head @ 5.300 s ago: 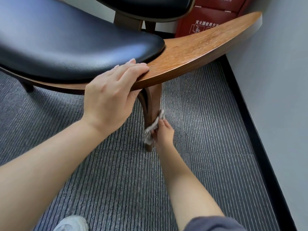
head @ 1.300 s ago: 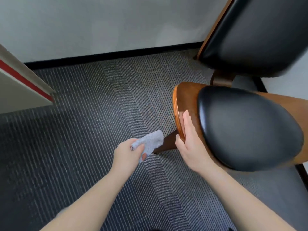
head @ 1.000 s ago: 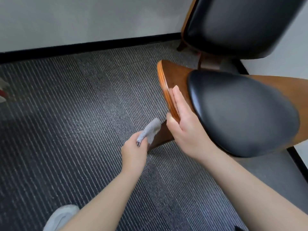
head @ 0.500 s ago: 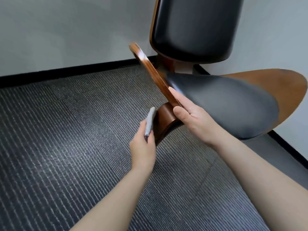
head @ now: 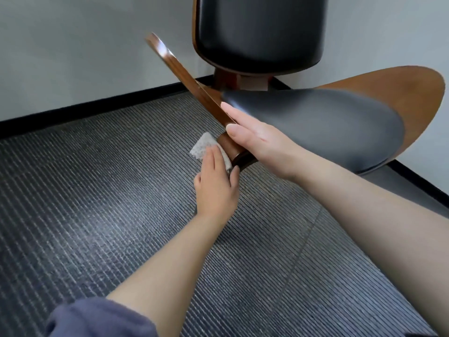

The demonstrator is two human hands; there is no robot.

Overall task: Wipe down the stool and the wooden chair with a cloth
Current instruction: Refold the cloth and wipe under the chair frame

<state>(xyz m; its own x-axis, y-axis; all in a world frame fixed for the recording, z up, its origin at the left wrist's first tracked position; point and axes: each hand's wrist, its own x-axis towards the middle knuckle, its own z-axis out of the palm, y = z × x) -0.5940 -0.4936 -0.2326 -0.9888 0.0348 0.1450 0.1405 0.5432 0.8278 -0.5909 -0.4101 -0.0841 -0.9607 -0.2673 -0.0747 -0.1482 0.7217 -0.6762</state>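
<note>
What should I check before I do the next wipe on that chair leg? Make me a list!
1. Cloth held in the left hand: ok.
2. Cloth pressed on the chair leg: ok.
3. Right hand steadying the wooden seat edge: ok, fingers lie flat on it.
4. Leg's lower end in view: not ok, the arms hide it.
5. All chair feet on the carpet: cannot tell.
6. Cloth clean enough: cannot tell.

left hand: thumb curled, gripping | right hand: flat, fingers straight
</note>
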